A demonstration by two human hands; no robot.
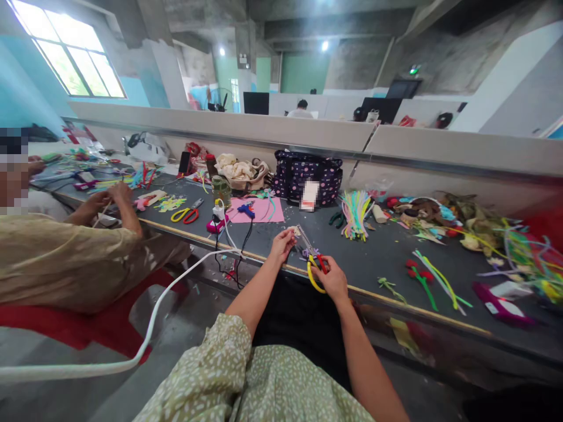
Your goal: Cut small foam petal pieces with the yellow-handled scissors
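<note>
Right hand (335,280) wrapped round scissors (312,261) handles at worktop (363,266) front edge. Left hand (282,245) just beside blades, fingertips pinched together; can't tell what they hold.

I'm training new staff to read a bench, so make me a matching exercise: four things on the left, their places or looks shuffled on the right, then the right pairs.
Things:
1. Right hand
2. Glue gun
3. Bag
4. Left hand

Places or looks:
A. Dark with light dots
B. At the handles of the raised scissors
C. Close beside the scissors' blades
D. Blue, on the pink sheet

Pairs: 1-B, 2-D, 3-A, 4-C
</note>
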